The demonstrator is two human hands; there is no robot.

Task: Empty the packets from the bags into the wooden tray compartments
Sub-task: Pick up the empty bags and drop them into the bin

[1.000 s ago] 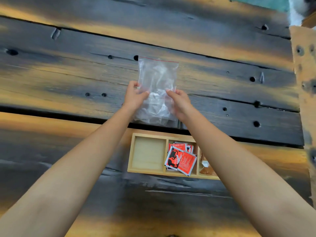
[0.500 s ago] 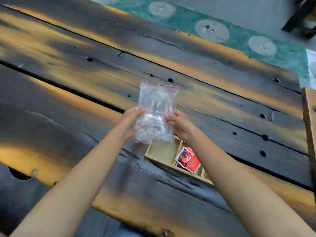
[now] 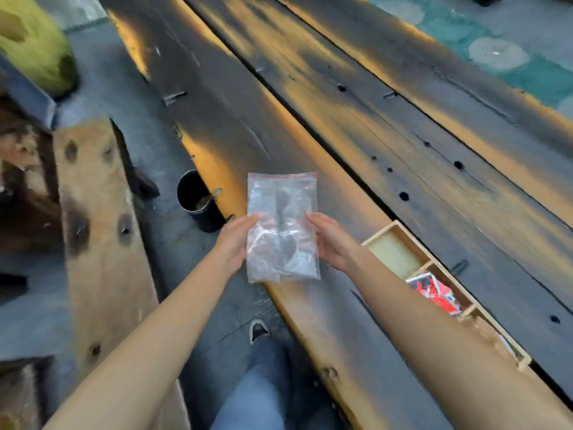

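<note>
- The clear, crumpled plastic zip bag (image 3: 282, 231), apparently emptied, has been carried from above the wooden compartment tray (image 3: 391, 235) to frame centre.
- It is pinched at its edges by left hand (image 3: 236, 240) and right hand (image 3: 331, 240), fingers curled closed.
- Red-and-white packets (image 3: 434, 291) are seen in the middle compartment, lower right; disposal is judged next.

Clear zip bag (image 3: 282, 228) with a red seal line on top, pinched at both side edges by left hand (image 3: 232, 243) and right hand (image 3: 330, 242), held above the dark plank table's (image 3: 403, 156) edge. At four o'clock, wooden tray (image 3: 387, 235): nearest compartment bare, red packets (image 3: 434, 293) in the next. At ten o'clock, black cup (image 3: 198, 200)
</note>
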